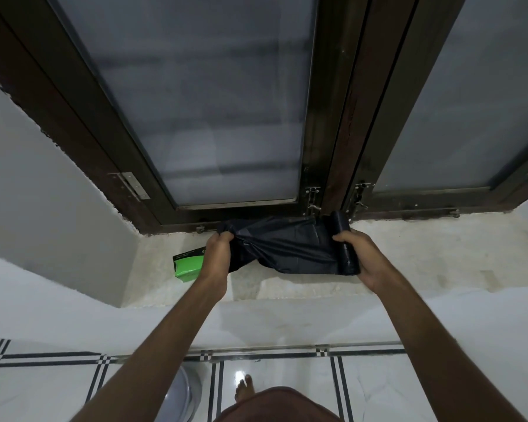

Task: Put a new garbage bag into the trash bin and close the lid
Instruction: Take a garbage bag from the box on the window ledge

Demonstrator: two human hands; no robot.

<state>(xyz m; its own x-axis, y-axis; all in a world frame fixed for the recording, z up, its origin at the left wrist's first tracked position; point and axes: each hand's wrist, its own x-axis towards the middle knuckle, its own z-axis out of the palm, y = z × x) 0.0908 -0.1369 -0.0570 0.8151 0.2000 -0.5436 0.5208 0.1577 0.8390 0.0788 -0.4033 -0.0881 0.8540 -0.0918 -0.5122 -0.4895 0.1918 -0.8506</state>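
Two hands are busy over the window sill (409, 254): your left hand (217, 254) grips the garbage bag (287, 248) end, your right hand (363, 257) clasps the roll (346, 242), so tearing off, lining the unseen bin and closing remain.

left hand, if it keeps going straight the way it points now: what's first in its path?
The left hand, gripping the bag, points up and away toward the window. First contact is likely the dark bottom window frame above the sill. Depth is unclear from one view.
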